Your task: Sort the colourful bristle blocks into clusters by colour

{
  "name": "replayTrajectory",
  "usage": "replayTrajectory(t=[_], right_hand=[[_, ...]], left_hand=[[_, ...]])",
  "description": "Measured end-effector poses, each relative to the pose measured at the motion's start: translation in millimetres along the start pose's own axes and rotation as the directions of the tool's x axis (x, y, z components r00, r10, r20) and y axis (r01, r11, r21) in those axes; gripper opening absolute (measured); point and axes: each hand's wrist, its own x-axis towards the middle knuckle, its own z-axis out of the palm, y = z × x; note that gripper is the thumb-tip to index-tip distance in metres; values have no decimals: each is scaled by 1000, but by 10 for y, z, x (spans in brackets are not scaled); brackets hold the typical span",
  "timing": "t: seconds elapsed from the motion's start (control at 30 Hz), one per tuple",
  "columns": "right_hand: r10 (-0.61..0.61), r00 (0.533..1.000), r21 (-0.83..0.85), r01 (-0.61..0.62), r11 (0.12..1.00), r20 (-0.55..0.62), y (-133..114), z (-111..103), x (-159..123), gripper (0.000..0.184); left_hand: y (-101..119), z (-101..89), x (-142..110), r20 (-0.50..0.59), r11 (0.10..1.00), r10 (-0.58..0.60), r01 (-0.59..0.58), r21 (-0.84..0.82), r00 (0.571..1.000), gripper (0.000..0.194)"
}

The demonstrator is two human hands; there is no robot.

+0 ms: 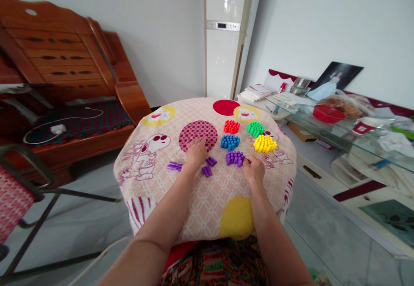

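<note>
My right hand (254, 168) is at the right edge of a tight cluster of small purple peg-like plastic pieces (234, 158), most of them standing upright. Its thumb and fingers are pinched around one piece there, mostly hidden by the fingertips. My left hand (196, 152) rests palm down on the dark pink circle of the tablecloth, fingers stretched forward and holding nothing I can see. More purple pieces lie on their sides, some (175, 166) left of the left wrist and others (207, 171) to its right.
Upright clusters of red (231, 126), green (255, 128), blue (230, 142) and yellow pieces (265, 144) stand beyond the purple one. The round table wears a patterned cloth (207, 204). A wooden bench (64, 66) is left; a cluttered glass-topped cabinet (291, 113) is right.
</note>
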Motion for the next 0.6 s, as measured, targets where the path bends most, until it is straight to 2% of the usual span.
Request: replayTrajectory(t=[0.07, 0.13, 0.27, 0.37, 0.47, 0.6], right_hand=[[-1, 1000, 2, 1, 1000, 0, 2, 1, 3, 28], [-2, 1000, 3, 2, 1000, 4, 3, 2, 4, 29], [-13, 1000, 8, 13, 1000, 2, 8, 8, 3, 29], [-15, 1000, 7, 15, 1000, -6, 10, 11, -1, 29], [-12, 1000, 5, 12, 1000, -7, 10, 12, -5, 29], [-15, 1000, 3, 15, 1000, 7, 5, 5, -7, 30]], left_hand=[[-78, 2, -3, 96, 997, -40, 34, 70, 995, 34], [-119, -9, -20, 109, 996, -24, 14, 89, 994, 33], [-129, -42, -43, 12, 999, -35, 35, 4, 999, 31], [-71, -74, -47, -86, 982, -47, 31, -184, 995, 34], [73, -130, -77, -147, 927, 26, -79, -368, 989, 29], [361, -213, -200, -156, 843, 232, -279, -460, 960, 16]])
